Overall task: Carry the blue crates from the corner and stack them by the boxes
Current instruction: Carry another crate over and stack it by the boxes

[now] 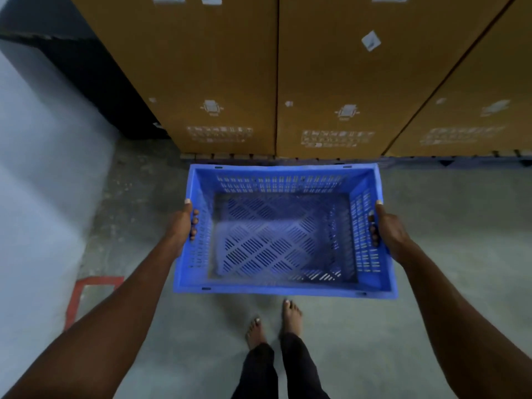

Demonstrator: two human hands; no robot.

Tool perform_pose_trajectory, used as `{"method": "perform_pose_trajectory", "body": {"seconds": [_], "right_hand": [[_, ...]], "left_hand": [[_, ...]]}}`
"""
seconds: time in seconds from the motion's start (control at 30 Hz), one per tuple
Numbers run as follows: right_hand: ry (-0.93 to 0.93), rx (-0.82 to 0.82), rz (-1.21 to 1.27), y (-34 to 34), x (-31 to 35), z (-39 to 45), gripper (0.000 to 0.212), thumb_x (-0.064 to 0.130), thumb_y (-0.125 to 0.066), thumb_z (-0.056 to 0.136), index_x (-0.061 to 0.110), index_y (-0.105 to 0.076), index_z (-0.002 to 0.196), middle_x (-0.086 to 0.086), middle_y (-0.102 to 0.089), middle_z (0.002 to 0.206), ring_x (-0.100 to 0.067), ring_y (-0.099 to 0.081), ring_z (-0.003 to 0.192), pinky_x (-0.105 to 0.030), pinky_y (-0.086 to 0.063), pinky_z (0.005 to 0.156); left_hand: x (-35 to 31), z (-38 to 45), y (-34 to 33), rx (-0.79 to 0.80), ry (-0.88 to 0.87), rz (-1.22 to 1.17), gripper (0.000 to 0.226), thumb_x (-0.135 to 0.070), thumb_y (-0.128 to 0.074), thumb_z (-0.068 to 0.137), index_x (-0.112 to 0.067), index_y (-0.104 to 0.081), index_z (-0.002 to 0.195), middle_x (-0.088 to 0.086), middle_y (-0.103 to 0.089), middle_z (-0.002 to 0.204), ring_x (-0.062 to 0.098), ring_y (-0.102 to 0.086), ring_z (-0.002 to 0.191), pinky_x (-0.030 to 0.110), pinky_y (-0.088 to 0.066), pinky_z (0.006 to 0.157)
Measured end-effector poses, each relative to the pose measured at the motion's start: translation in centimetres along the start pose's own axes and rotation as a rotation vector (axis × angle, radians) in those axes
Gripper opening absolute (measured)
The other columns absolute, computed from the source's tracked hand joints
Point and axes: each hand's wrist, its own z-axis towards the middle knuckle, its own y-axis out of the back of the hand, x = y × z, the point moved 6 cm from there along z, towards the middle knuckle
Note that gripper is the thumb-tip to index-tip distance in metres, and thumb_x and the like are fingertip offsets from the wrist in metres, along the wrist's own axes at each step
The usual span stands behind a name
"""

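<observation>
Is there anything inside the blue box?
Empty. The blue slotted plastic crate shows only its bare perforated bottom, with nothing lying in it.

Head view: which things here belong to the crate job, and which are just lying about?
Job: crate, held by left hand and right hand; boxes.
Lying about: red floor marking, pallet under the boxes.

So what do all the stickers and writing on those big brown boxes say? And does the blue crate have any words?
No text here can be read.
Cardboard boxes: white printed blocks and small symbols, too blurred to read.
White stickers: blurred, unreadable.
Blue crate: no words visible.
Red floor marking: a painted line, not letters.
</observation>
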Motion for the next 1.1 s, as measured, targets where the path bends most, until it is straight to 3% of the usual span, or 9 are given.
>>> {"method": "perform_pose_trajectory", "body": {"seconds": [0.37, 0.63, 0.77, 0.93, 1.1], "right_hand": [[-0.034, -0.025, -0.015, -2.8, -0.9, 6.7, 0.053, 0.058, -0.036, 0.102, 0.012, -0.052, 0.081, -0.006, -0.042, 0.062, -0.019, -0.037, 0.047, -0.028, -0.035, 0.046], [-0.02, -0.049, -0.031, -3.3, -0.2, 7.9, 0.055, 0.058, -0.035, 0.102, 0.012, -0.052, 0.078, -0.006, -0.043, 0.06, -0.015, -0.037, 0.042, -0.021, -0.034, 0.037], [-0.019, -0.063, -0.005, -3.5, 0.1, 8.4, 0.056, 0.06, -0.035, 0.101, 0.013, -0.051, 0.076, -0.005, -0.042, 0.06, -0.017, -0.034, 0.047, -0.026, -0.03, 0.046], [-0.036, -0.055, 0.002, -4.0, -0.4, 8.5, 0.057, 0.065, -0.035, 0.099, 0.015, -0.049, 0.074, -0.005, -0.041, 0.058, -0.018, -0.032, 0.046, -0.026, -0.029, 0.046], [-0.079, -0.029, 0.04, -4.5, -0.9, 8.2, 0.056, 0.066, -0.037, 0.098, 0.016, -0.047, 0.074, -0.003, -0.039, 0.057, -0.013, -0.03, 0.039, -0.023, -0.026, 0.041]], "left_hand": [[1.0, 7.0, -2.9, 0.031, 0.035, 0.011, 0.048, -0.057, -0.026, 0.106, -0.023, -0.044, 0.077, -0.003, -0.036, 0.064, 0.008, -0.028, 0.038, 0.024, -0.026, 0.044], [0.9, 8.4, -3.3, -0.001, 0.033, -0.01, 0.049, -0.06, -0.03, 0.104, -0.023, -0.047, 0.076, -0.004, -0.037, 0.062, 0.009, -0.029, 0.038, 0.022, -0.025, 0.041], [1.0, 8.7, -3.7, -0.006, 0.027, -0.017, 0.05, -0.062, -0.03, 0.103, -0.023, -0.047, 0.077, -0.004, -0.037, 0.063, 0.01, -0.028, 0.04, 0.023, -0.026, 0.043], [1.0, 8.5, -3.3, -0.023, 0.026, 0.011, 0.049, -0.061, -0.029, 0.104, -0.022, -0.046, 0.078, -0.002, -0.033, 0.061, 0.005, -0.026, 0.033, 0.017, -0.022, 0.037], [1.4, 8.5, -2.9, -0.006, 0.076, 0.04, 0.051, -0.062, -0.028, 0.103, -0.021, -0.045, 0.078, -0.002, -0.03, 0.061, 0.011, -0.022, 0.044, 0.021, -0.022, 0.041]]}}
